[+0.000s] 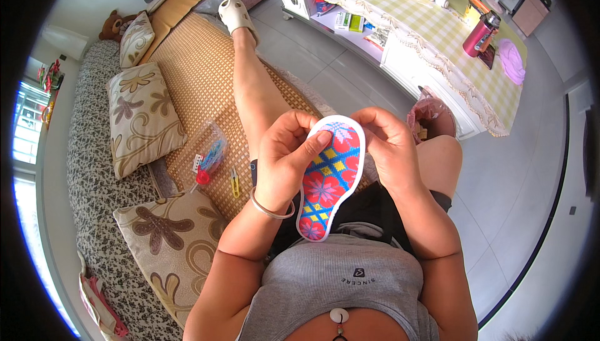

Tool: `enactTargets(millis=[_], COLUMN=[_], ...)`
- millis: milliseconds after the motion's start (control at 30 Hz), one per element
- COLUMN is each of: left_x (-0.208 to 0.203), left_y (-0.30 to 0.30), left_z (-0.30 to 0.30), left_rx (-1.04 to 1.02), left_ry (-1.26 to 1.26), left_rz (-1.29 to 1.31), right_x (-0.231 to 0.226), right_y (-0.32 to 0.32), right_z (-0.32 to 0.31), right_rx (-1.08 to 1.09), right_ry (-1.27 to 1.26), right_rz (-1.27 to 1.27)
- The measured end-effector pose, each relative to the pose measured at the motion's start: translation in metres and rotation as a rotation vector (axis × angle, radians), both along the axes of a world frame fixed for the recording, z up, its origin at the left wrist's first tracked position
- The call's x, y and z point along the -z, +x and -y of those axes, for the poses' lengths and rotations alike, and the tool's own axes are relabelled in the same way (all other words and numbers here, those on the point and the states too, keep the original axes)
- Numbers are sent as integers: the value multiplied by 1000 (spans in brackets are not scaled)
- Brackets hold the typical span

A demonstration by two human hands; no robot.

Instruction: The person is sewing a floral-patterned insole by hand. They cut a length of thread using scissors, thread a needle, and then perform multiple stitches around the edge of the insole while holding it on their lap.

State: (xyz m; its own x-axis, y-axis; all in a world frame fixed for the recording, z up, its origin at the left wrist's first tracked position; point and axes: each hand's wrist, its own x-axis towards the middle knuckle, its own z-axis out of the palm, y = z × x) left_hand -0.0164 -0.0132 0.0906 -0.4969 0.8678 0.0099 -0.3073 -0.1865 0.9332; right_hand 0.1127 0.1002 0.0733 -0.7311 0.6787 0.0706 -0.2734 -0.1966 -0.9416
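Note:
An embroidered insole (324, 190) with a white rim is held up over my lap, its toe end pointing away from me. Red flowers, blue lattice bands and yellow diamonds cover its face. My left hand (281, 157) pinches the upper left edge, thumb lying on the pattern and fingers behind. At the upper right edge, my right hand (394, 150) has its fingers curled against the rim; its thumb tip is hidden, and whether it also holds something small does not show. Left of my lap, a yellow snap-off cutter (235, 183) lies beside a clear bag of blue thread (214, 152).
I sit on a couch with a woven tan mat (187, 60). Patterned cushions (147, 119) line its left side. Ahead stands a white table with a checked cloth (400, 22), bearing a red flask (481, 34). A pinkish bin (435, 118) sits by its near side.

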Motion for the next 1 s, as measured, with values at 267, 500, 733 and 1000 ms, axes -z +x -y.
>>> enactTargets(millis=[267,500,733,1000], left_x=[31,47,57,56], left_y=[-14,7,3,4], left_z=[-15,-14,-21,-20], left_rx=[389,275,389,413], left_ry=[416,310,355,353], left_rz=[539,1063,1007,978], right_x=[-19,-25,-25,-24], right_y=[-7,-13,-14,-12], right_z=[13,23,23,23], right_rx=[90,119,174,197], right_ry=[248,699,883,921], right_rz=[-56,-31,-31,-53])
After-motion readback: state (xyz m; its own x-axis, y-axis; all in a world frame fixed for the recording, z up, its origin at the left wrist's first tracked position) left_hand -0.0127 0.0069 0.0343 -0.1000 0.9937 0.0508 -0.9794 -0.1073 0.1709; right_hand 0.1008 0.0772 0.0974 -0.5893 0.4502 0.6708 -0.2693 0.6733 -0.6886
